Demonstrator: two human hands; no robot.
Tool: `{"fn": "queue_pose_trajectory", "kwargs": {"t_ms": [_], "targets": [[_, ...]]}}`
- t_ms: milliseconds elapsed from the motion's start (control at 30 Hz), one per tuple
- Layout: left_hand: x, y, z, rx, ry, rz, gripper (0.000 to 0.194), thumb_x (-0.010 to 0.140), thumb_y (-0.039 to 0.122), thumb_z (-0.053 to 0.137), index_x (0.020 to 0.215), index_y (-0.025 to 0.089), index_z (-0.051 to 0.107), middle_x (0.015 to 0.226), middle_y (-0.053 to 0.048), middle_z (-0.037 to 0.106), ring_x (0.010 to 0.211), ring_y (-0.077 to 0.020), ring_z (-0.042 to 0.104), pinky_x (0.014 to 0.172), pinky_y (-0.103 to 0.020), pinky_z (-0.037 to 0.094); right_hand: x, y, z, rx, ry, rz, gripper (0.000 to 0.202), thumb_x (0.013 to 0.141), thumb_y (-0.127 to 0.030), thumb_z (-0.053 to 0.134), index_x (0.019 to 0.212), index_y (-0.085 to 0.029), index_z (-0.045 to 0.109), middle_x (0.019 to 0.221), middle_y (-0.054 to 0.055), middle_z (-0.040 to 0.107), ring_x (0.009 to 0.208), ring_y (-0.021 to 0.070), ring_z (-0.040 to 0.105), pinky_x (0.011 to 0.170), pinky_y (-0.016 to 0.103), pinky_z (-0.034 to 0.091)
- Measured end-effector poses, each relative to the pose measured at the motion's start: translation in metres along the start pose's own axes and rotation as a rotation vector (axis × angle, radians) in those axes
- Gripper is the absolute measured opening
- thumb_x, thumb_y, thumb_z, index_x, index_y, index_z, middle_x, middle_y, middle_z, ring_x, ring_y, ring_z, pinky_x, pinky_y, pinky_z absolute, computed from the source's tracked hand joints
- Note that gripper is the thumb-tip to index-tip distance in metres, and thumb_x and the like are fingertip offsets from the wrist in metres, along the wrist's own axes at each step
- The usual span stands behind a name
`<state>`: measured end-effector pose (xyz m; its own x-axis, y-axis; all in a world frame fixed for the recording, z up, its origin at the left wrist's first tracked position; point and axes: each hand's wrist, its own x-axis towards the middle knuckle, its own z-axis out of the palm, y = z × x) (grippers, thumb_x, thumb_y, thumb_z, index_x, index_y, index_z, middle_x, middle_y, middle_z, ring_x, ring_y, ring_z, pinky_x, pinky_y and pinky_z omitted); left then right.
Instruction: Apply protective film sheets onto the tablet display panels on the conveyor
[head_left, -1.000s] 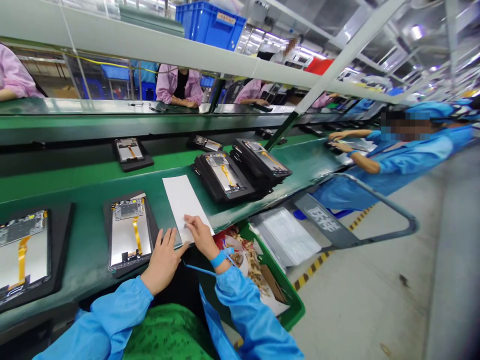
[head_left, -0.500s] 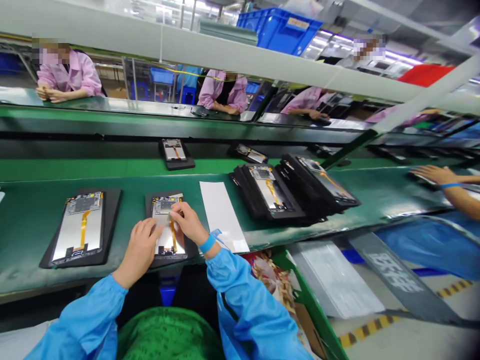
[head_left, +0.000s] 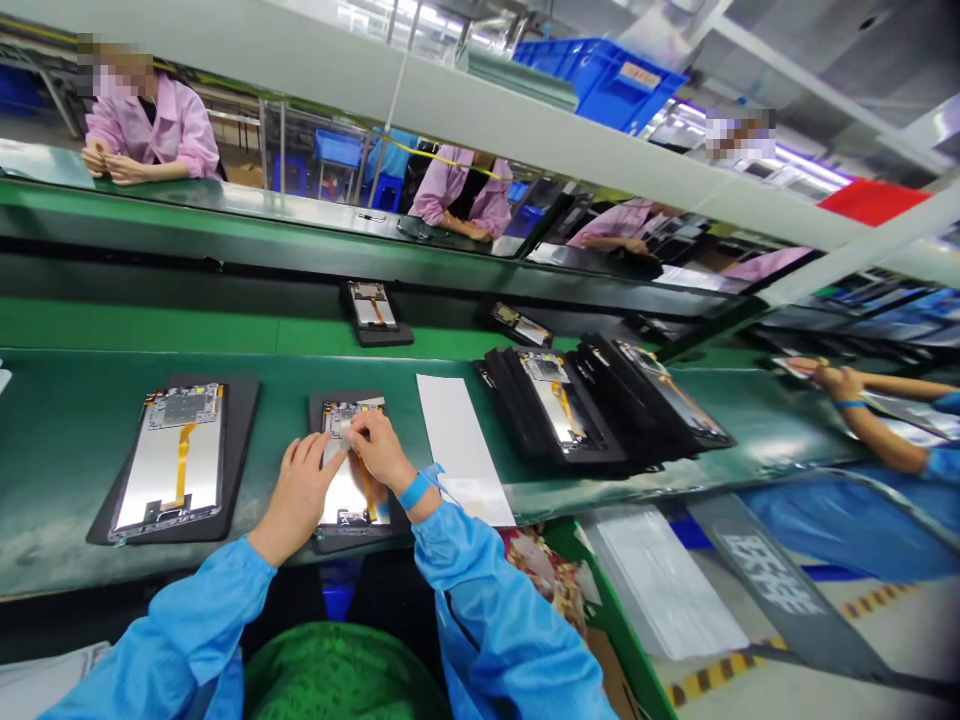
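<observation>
An opened tablet [head_left: 335, 500] with an orange ribbon cable lies on a dark pad in front of me. Over its left side is my left hand [head_left: 301, 493], fingers apart, with the fingertips near the upper part. My right hand [head_left: 377, 446], wearing a blue wrist band, is closed in a pinch at the circuit board; what the fingertips hold is too small to make out. Another opened tablet [head_left: 174, 455] rests on a dark pad to the left. A white sheet [head_left: 463, 450] lies to the right of my hands.
Stacked pads with opened tablets [head_left: 559, 405] stand right of the sheet. Another tablet [head_left: 373, 306] sits on the green belt [head_left: 187, 330] behind. A green bin [head_left: 645, 660] is below the table edge. A co-worker's hand [head_left: 840, 382] is far right.
The view has shifted, so the table items appear slightly further right. My hands have drawn closer together over the upper part of the tablet. The co-worker's hands at the right have moved.
</observation>
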<state>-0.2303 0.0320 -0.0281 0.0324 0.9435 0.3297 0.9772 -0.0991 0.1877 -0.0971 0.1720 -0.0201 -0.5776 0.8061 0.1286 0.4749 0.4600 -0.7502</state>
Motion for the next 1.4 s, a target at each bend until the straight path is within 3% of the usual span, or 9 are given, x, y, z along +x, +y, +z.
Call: {"fn": "queue_pose_trajectory", "kwargs": {"t_ms": [600, 800, 967, 1200, 1400], "targets": [[0.011, 0.007, 0.003, 0.022, -0.040, -0.023, 0.058, 0.089, -0.001, 0.039, 0.140, 0.019, 0.055, 0.140, -0.016, 0.054, 0.132, -0.0324, 0.044, 0.110, -0.056, 0.037, -0.003, -0.005, 0.008, -0.092, 0.061, 0.032, 0.012, 0.089, -0.013, 0.061, 0.080, -0.020, 0.060, 0.100, 0.006, 0.063, 0.104, 0.0227, 0.054, 0.098, 0.039, 0.041], [0.017, 0.013, -0.004, 0.109, -0.065, -0.036, 0.049, 0.092, 0.005, 0.040, 0.136, 0.019, 0.057, 0.138, -0.015, 0.055, 0.129, -0.0315, 0.045, 0.109, -0.055, 0.038, -0.005, -0.007, 0.010, -0.121, 0.086, 0.025, 0.012, 0.089, -0.012, 0.060, 0.081, -0.021, 0.058, 0.097, 0.006, 0.061, 0.100, 0.0235, 0.052, 0.095, 0.040, 0.041], [0.025, 0.021, -0.011, 0.172, -0.082, -0.022, 0.043, 0.095, 0.010, 0.041, 0.133, 0.015, 0.058, 0.129, -0.017, 0.059, 0.119, -0.0315, 0.049, 0.098, -0.050, 0.043, -0.006, -0.009, 0.006, -0.120, 0.093, 0.020, 0.012, 0.087, -0.011, 0.060, 0.083, -0.022, 0.057, 0.095, 0.004, 0.059, 0.098, 0.0227, 0.053, 0.093, 0.039, 0.043], [0.028, 0.021, -0.012, 0.170, -0.120, 0.034, 0.037, 0.096, 0.011, 0.040, 0.127, 0.012, 0.059, 0.118, -0.016, 0.061, 0.105, -0.0286, 0.053, 0.080, -0.042, 0.045, 0.000, 0.000, -0.016, -0.025, 0.031, -0.008, 0.014, 0.086, -0.013, 0.061, 0.097, -0.021, 0.057, 0.101, 0.003, 0.058, 0.084, 0.0155, 0.060, 0.084, 0.032, 0.051], [0.023, 0.021, -0.005, 0.053, -0.097, -0.025, 0.036, 0.096, 0.009, 0.039, 0.125, 0.007, 0.059, 0.121, -0.019, 0.060, 0.111, -0.0303, 0.051, 0.087, -0.045, 0.045, -0.004, -0.003, -0.019, -0.073, -0.124, -0.169, 0.025, 0.084, -0.019, 0.068, 0.104, -0.021, 0.054, 0.110, 0.005, 0.054, 0.091, 0.0170, 0.058, 0.086, 0.033, 0.050]]}}
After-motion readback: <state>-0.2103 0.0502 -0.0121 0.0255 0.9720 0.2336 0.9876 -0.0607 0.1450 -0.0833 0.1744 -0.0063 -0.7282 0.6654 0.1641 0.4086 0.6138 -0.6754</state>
